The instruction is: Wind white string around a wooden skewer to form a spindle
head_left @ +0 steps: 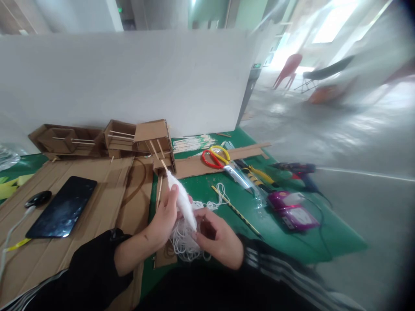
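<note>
My left hand (167, 216) is closed around a long wad of white cotton (184, 203), with the thumb lying along its side. A thin wooden stick (164, 165) pokes out of the cotton's upper end, and the wad slants down toward my right hand (218, 237). The thumb and curled fingers of that hand close on the cotton's lower tip. Beneath both hands lies a loose tangle of white string (186, 244), partly covered by them. One loop of it trails off to the right, near a yellow-and-black striped stick (236, 211).
Cardboard boxes (151, 131) with sticks line the white partition. Scissors (227, 166), a power drill (296, 168) and a purple device (292, 211) lie on the green table (337, 242). At left, a black phone (65, 207) and a mouse (38, 198) rest on cardboard (103, 207).
</note>
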Available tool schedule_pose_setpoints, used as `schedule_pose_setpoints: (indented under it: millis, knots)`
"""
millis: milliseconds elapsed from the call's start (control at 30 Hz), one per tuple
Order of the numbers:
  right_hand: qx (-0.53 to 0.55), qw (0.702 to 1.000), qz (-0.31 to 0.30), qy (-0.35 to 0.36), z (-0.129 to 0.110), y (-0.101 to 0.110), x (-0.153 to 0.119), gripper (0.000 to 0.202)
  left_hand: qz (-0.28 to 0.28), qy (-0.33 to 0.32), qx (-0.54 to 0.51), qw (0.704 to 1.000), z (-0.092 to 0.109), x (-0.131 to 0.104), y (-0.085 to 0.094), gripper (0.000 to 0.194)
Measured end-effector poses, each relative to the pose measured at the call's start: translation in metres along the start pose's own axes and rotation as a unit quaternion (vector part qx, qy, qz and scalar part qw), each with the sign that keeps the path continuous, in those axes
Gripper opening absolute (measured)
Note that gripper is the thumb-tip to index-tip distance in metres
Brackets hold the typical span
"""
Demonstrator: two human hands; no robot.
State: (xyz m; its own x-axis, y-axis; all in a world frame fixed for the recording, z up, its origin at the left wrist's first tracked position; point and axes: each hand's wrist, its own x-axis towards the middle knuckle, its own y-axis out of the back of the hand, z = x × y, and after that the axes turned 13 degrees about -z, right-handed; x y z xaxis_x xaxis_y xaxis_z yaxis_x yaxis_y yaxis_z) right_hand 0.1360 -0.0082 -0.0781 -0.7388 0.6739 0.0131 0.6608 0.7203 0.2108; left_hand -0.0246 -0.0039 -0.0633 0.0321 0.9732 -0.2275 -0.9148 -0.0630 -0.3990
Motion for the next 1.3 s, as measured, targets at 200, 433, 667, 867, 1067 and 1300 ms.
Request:
schedule_pose_setpoints:
  millis: [200,433,667,867,1067,1300]
  knots:
    - [-0.004,0.999,0.031,0.024,0.004,0.0,-0.005,0.048,-0.007,-0.012,-0.015,1.0,-0.002,-0.001,0.003,0.052]
    - [-0.156,0.984,0.034,0.076,0.005,0.001,-0.004,0.041,-0.045,-0.006,-0.015,0.999,-0.008,-0.004,0.002,0.049]
    - [-0.144,0.987,0.067,0.005,-0.001,-0.006,0.0,0.064,-0.062,-0.041,0.006,0.997,-0.016,-0.004,0.003,0.041]
    - [-0.143,0.987,0.074,-0.021,-0.003,-0.008,0.0,0.068,-0.096,-0.011,0.021,0.995,-0.012,-0.003,0.003,0.04]
    - [-0.141,0.988,0.066,-0.02,-0.005,-0.001,-0.002,0.069,-0.225,0.004,0.121,0.967,-0.005,-0.007,0.01,0.055]
    - [-0.13,0.99,0.038,-0.049,-0.01,0.011,-0.012,0.052,-0.268,0.022,0.255,0.929,0.004,-0.008,0.023,0.054]
